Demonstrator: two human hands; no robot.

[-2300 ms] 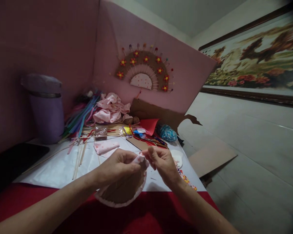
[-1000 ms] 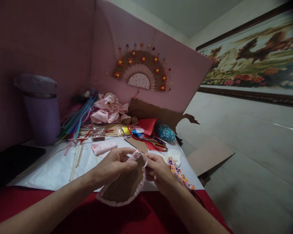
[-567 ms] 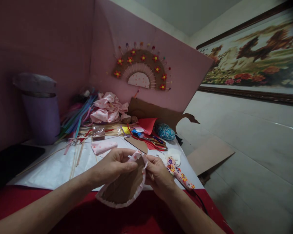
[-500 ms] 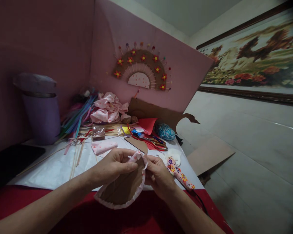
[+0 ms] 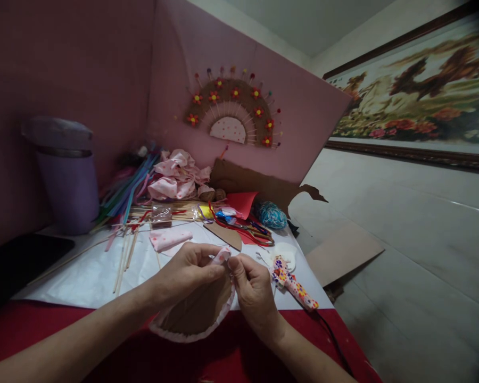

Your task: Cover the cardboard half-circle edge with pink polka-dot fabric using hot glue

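A brown cardboard piece (image 5: 199, 308) with pink dotted fabric folded round its curved edge hangs above the table's front edge. My left hand (image 5: 195, 266) grips it at the upper left, thumb on the cardboard. On the other side my right hand (image 5: 255, 292) pinches the fabric edge near the top corner, its fingers curled. Just right of that hand lies a flower-patterned glue gun (image 5: 295, 287) with a dark cord. Behind the hands are a loose cardboard piece (image 5: 223, 235) and a folded strip of pink fabric (image 5: 170, 239).
Scissors (image 5: 259, 231), blue yarn (image 5: 272, 214), red sheet (image 5: 241, 203), thin sticks (image 5: 128, 250) and crumpled pink fabric (image 5: 175, 173) lie farther back. A purple cup (image 5: 68, 186) and a dark flat object (image 5: 27, 266) are at left. A decorated arch (image 5: 235, 93) is on the pink board.
My right hand has turned and its fingers have moved slightly left onto the fabric at the top corner. The covered cardboard has shifted a little left.
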